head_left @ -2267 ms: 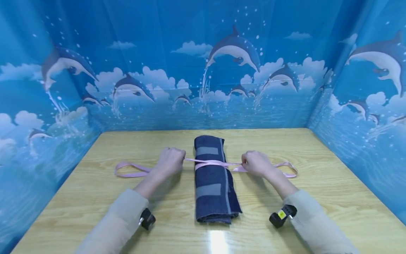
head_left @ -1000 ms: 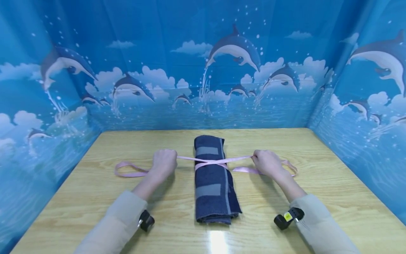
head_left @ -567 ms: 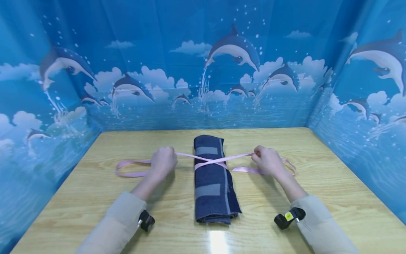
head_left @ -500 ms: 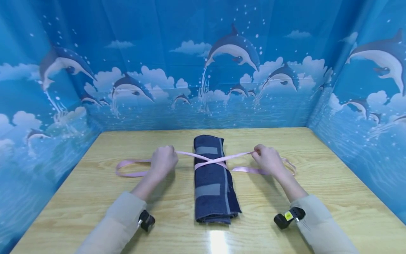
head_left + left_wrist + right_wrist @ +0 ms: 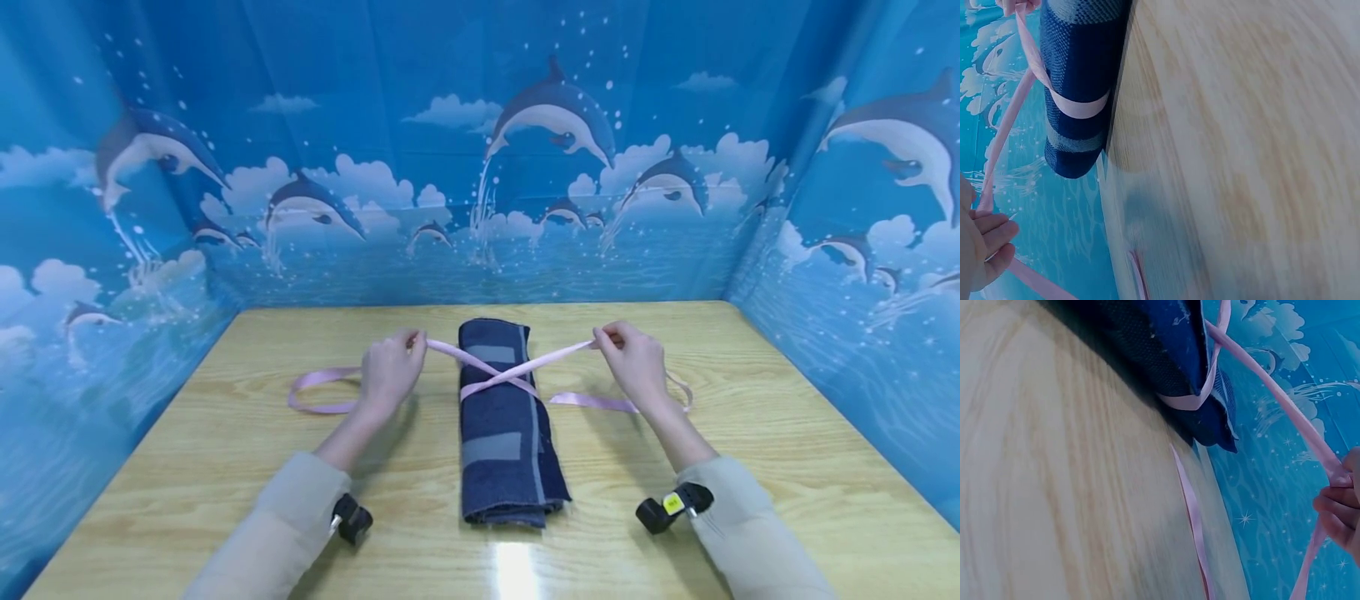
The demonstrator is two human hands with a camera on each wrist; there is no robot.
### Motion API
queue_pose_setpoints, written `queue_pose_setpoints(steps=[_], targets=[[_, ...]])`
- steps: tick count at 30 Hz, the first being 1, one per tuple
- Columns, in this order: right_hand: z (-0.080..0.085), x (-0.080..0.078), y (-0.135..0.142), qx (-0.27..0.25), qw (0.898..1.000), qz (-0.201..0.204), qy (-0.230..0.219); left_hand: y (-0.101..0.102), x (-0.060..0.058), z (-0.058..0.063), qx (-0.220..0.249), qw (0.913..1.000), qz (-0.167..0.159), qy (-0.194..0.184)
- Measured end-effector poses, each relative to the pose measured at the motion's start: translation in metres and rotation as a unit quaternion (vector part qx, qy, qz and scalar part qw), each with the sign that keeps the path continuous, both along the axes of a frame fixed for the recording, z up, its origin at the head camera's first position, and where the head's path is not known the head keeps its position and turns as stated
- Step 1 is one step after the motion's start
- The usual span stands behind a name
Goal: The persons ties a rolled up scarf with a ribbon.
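A dark blue rolled cloth (image 5: 498,475) with grey-blue patches lies lengthwise on the table. A pink ribbon (image 5: 536,363) goes around its middle, and the two ends cross on top. To the left of the roll, my left hand (image 5: 390,371) pinches one ribbon end, raised above the table. My right hand (image 5: 633,358) pinches the other end on the right side, at about the same height. Both wrist views show the ribbon stretched from the fingers to the roll, with more of it hanging past each hand. The ribbon's underside pass beneath the roll is hidden.
A loose loop of ribbon (image 5: 322,408) lies left of the left hand, and a ribbon tail (image 5: 592,402) lies on the wooden table (image 5: 420,533) beside the right hand. A blue curtain (image 5: 420,150) printed with dolphins borders the table's back and sides.
Both hands have moved apart since the earliest frame, then risen. The ribbon ends, low and nearly level before, now slope upward in a wider X over the roll.
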State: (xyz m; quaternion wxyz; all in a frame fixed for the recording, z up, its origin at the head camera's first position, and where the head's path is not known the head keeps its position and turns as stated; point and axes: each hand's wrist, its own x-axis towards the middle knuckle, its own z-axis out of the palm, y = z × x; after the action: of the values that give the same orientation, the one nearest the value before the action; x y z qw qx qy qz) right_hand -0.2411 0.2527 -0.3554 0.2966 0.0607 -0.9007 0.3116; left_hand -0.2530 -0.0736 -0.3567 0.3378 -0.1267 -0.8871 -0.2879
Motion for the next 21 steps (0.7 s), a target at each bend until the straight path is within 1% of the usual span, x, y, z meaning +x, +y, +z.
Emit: queue_pose_setpoints(steps=[3, 5, 7, 9, 12, 16, 17, 19, 21], targets=[[0.002, 0.0, -0.001, -0.028, 1.0, -0.009, -0.01, 0.002, -0.003, -0.001, 0.043, 0.999, -0.012, 0.01], [0.003, 0.0, -0.001, -0.054, 0.998, -0.016, -0.019, 0.004, -0.004, 0.0, 0.087, 0.996, -0.018, -0.006], [0.004, 0.0, -0.002, -0.101, 0.994, -0.015, -0.031, 0.006, -0.004, 0.001, 0.135, 0.9902, -0.024, -0.027], [0.005, -0.001, -0.004, -0.159, 0.986, -0.01, -0.042, 0.007, -0.003, 0.004, 0.181, 0.9818, -0.029, -0.05], [0.008, -0.003, -0.008, -0.249, 0.967, 0.004, -0.056, 0.009, -0.003, 0.006, 0.233, 0.9687, -0.037, -0.076], [0.014, -0.003, -0.014, -0.33, 0.941, 0.014, -0.072, 0.011, -0.004, 0.008, 0.29, 0.9489, -0.04, -0.118], [0.016, -0.003, -0.015, -0.345, 0.935, 0.015, -0.075, 0.011, -0.004, 0.009, 0.306, 0.9422, -0.045, -0.13], [0.018, -0.003, -0.016, -0.385, 0.919, 0.024, -0.078, 0.012, -0.005, 0.01, 0.345, 0.9237, -0.065, -0.154], [0.02, -0.003, -0.017, -0.418, 0.904, 0.034, -0.081, 0.013, -0.005, 0.011, 0.38, 0.9049, -0.086, -0.171]])
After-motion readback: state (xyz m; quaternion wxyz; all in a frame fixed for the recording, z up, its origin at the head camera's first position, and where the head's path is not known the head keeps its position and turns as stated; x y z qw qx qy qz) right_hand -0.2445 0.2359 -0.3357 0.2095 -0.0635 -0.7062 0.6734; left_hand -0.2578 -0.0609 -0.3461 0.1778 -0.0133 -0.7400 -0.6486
